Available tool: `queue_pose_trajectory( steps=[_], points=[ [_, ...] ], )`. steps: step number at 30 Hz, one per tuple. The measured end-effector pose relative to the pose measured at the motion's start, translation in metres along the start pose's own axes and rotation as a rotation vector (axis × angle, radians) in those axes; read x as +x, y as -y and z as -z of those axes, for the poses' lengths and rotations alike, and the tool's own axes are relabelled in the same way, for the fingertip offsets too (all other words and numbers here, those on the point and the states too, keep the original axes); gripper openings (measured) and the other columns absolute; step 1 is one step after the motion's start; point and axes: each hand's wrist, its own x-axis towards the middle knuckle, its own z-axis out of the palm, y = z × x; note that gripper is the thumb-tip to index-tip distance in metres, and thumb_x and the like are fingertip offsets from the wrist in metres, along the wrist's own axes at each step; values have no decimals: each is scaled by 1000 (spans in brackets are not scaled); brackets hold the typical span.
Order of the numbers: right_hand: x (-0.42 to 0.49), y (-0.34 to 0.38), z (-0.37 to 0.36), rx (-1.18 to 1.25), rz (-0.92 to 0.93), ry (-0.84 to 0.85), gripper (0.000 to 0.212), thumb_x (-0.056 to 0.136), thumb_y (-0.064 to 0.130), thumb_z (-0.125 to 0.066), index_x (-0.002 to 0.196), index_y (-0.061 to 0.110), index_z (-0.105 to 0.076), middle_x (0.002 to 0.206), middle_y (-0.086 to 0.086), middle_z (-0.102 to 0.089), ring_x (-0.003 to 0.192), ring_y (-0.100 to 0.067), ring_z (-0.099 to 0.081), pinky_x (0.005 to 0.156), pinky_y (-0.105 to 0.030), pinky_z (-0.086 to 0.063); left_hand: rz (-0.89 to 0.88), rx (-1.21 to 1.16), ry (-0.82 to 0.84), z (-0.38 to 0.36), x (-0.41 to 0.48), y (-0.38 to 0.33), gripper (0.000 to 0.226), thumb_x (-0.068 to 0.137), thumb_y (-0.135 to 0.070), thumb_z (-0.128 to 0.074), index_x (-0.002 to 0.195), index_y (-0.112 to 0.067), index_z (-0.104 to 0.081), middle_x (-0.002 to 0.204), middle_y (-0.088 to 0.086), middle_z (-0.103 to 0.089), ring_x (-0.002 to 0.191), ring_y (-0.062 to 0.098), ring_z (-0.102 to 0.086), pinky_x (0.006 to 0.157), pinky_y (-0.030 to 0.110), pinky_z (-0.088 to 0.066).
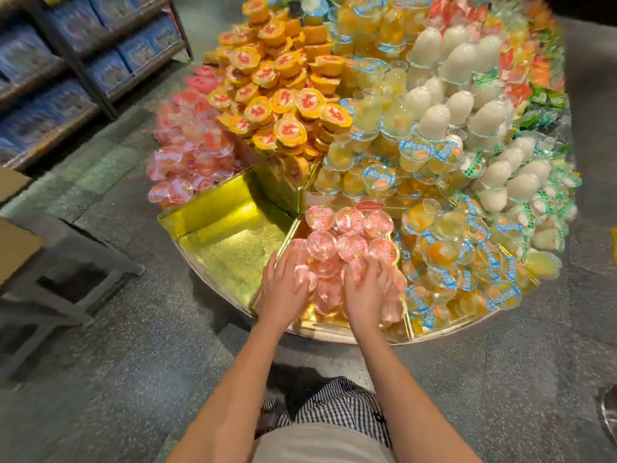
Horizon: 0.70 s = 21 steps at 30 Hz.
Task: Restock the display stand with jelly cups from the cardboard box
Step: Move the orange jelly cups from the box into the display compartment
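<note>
Left hand (283, 290) and right hand (365, 292), fingers spread, press pink jelly cups (350, 245); pile extends toward twelve o'clock.

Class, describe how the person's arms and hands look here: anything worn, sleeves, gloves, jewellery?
Both forearms are bare to the picture's lower edge; no sleeves show. The left hand and right hand wear no gloves; no watch, bracelet or ring shows, though blur hides fine detail.

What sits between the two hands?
Pink jelly cups, piled in the gold compartment, lie between the left hand and right hand; head view.
</note>
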Motion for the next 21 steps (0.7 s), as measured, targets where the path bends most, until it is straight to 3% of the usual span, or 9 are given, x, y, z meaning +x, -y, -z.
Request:
queue_pose_trajectory(
  steps=[5,9,15,21],
  points=[
    [-62,62,-63,53,122,72,44,94,22,-58,136,12,-49,151,-12,-30,143,-27,-19,117,-46,-22,53,8,-118,70,-32,83,66,93,-35,-51,152,-19,-26,161,0,-19,149,25,-5,121,48,-10],
    [-129,108,-128,30,170,215,47,92,22,-60,136,11,-50,151,-19,-29,143,-32,-19,115,-44,-21,143,11,-174,132,-73,156,64,97,-32,-53,153,-20,-24,161,-3,-16,149,21,0,121,48,-10],
    [-224,181,-224,-48,309,471,54,94,27,-60,142,8,-43,152,-21,-28,143,-33,-19,116,-45,-21,363,22,-355,223,-139,265,61,96,-32,-55,151,-19,-30,160,-2,-22,149,21,-4,120,40,-11],
    [-286,240,-300,-134,492,669,56,92,24,-62,142,8,-44,152,-21,-28,142,-34,-22,115,-37,-18,591,-5,-488,266,-205,347,60,95,-28,-57,149,-13,-35,159,4,-24,148,25,-8,119,37,-10]
  ],
)
